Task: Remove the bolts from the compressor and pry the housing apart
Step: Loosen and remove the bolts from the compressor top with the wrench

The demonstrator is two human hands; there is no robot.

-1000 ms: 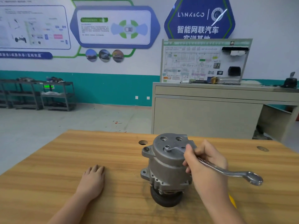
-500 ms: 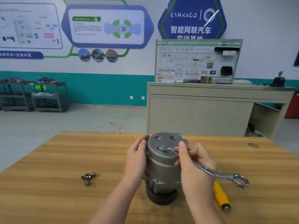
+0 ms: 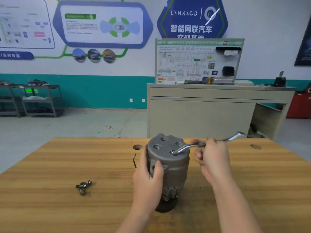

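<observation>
1. Nearest, the person's left hand (image 3: pixel 149 178) wraps the left flank of the compressor (image 3: pixel 168 163), thumb curled onto the front of the casing and fingers round the far side.
2. Compressor stands upright on its dark pulley end, near the middle of the wooden table (image 3: pixel 67 207); grey top face shows three open bolt holes.
3. Loose bolts (image 3: pixel 83 186) lie in a small cluster on the table, well to the left of the compressor.
4. Right hand (image 3: pixel 212 158), just right of the compressor, has fingers curled round the shaft of a ring wrench (image 3: pixel 202 144); the near ring sits on a bolt on the compressor's top face, the far end tilts up and away to the right.
5. Beyond the compressor: round hole in the tabletop at its left, a beige cabinet (image 3: pixel 202 115) with a wiring display board (image 3: pixel 198 61) on top.
6. Farther left of the compressor, grey metal shelving (image 3: pixel 38 101) against a teal-banded wall.
</observation>
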